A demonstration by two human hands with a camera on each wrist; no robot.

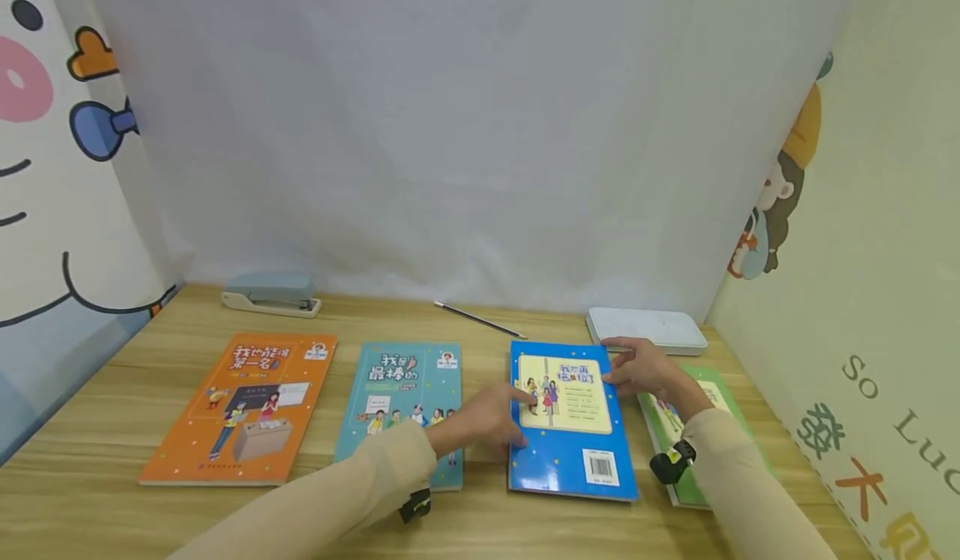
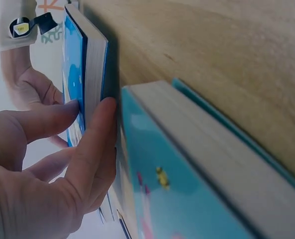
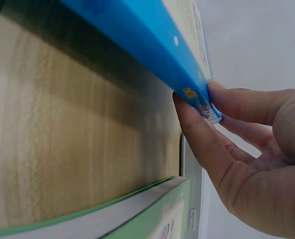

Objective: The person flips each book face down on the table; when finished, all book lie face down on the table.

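A blue book point(image 1: 558, 468) with a barcode and a cream panel on its cover faces up between both hands. My left hand point(image 1: 483, 418) pinches its left edge; in the left wrist view the thumb lies on the cover and the fingers point(image 2: 95, 134) reach along the page edges and underside. At the far right corner my right hand point(image 1: 643, 368) grips the spine side between thumb and fingers point(image 3: 202, 129). Shadow shows beneath the book in the right wrist view. A teal book point(image 1: 408, 368) lies under my left forearm, and a green book point(image 1: 686, 477) is partly covered by my right arm.
An orange book point(image 1: 240, 410) lies at the left of the wooden table point(image 1: 67, 468). Along the back are a stapler point(image 1: 273, 293), a pencil point(image 1: 480, 320) and a white case point(image 1: 647, 329). A pale curtain point(image 1: 450, 127) hangs behind, with decorated walls at both sides.
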